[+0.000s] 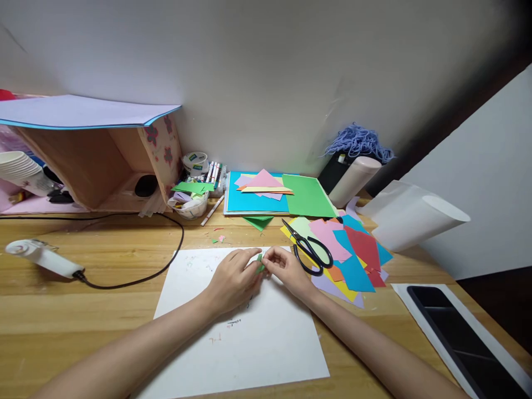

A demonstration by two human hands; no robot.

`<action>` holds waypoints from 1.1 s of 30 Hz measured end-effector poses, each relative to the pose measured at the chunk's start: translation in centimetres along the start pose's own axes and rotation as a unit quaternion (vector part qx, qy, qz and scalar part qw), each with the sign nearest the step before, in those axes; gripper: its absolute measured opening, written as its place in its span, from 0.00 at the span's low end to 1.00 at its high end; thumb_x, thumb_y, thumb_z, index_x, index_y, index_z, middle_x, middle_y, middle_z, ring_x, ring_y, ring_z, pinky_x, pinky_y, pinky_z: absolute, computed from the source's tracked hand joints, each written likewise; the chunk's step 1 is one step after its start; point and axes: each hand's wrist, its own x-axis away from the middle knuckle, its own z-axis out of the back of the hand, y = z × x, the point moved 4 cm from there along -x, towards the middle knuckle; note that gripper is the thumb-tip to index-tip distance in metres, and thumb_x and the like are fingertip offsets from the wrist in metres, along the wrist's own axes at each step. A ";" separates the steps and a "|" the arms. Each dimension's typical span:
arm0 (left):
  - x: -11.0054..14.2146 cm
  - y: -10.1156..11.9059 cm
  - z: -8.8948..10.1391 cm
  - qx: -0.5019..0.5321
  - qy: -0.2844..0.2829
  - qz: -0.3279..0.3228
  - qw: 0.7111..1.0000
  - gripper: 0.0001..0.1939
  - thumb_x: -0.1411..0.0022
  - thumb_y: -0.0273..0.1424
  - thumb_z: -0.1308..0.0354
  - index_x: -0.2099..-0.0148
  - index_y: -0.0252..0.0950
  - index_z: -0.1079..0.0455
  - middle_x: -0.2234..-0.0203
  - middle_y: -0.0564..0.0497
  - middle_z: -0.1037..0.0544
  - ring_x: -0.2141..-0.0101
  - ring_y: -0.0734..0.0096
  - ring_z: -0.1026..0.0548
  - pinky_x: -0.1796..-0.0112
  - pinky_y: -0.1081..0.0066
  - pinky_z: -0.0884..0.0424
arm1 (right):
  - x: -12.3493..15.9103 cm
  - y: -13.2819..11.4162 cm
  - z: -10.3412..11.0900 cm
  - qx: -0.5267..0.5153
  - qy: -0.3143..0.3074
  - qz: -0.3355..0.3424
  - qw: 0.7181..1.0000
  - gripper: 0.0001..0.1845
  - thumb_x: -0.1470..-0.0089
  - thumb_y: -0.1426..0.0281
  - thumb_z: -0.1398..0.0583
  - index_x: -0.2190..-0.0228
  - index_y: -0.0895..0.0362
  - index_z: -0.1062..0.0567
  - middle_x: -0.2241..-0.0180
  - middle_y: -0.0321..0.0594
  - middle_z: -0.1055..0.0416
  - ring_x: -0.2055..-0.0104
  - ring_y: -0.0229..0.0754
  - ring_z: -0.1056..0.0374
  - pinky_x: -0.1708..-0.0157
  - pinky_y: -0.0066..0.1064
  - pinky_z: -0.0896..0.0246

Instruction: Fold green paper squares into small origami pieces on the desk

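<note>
Over the upper part of a white sheet of paper (286, 343), my two hands come together on a small piece of green paper (260, 264). My left hand (235, 277) pinches the piece from the left, its thumb and index finger closed on it. From the right, the fingertips of my right hand (286, 269) press on its edge. Most of the piece is hidden by fingers, so its shape is hard to make out. Small coloured marks show on the sheet. Black-handled scissors (310, 249) lie close to my right hand, on scraps of coloured paper (353, 252).
A hot glue gun (45, 259) with a black cord lies left. Behind are a cardboard box (95, 166), a tub of scraps (191, 208), markers (214, 173) and stacked coloured paper (310, 197). Rolled white paper (419, 221) and a phone (461, 338) are at right.
</note>
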 end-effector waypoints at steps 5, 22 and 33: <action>-0.1 -1.5 -0.1 0.141 -0.008 0.178 0.974 0.13 0.42 0.32 0.48 0.54 0.36 0.38 0.55 0.43 0.31 0.56 0.63 0.31 0.58 0.64 0.33 | -0.3 0.3 0.3 -0.033 0.026 -0.013 0.999 0.14 0.51 0.59 0.40 0.74 0.58 0.34 0.78 0.33 0.36 0.77 0.34 0.37 0.74 0.28 0.40; 0.6 -8.6 -0.2 0.265 0.126 0.428 0.855 0.13 0.43 0.38 0.46 0.73 0.34 0.31 0.75 0.51 0.30 0.70 0.69 0.32 0.68 0.71 0.39 | 0.0 0.0 0.4 -0.060 0.043 -0.019 0.997 0.14 0.49 0.60 0.42 0.66 0.58 0.32 0.71 0.39 0.31 0.74 0.34 0.37 0.75 0.28 0.39; 1.0 -11.9 -0.9 0.091 0.107 0.443 0.885 0.12 0.43 0.36 0.48 0.69 0.36 0.26 0.64 0.46 0.29 0.58 0.60 0.32 0.55 0.61 0.37 | 0.2 0.5 0.4 0.017 0.037 -0.003 0.999 0.11 0.44 0.63 0.47 0.65 0.57 0.31 0.68 0.40 0.32 0.73 0.35 0.37 0.74 0.29 0.39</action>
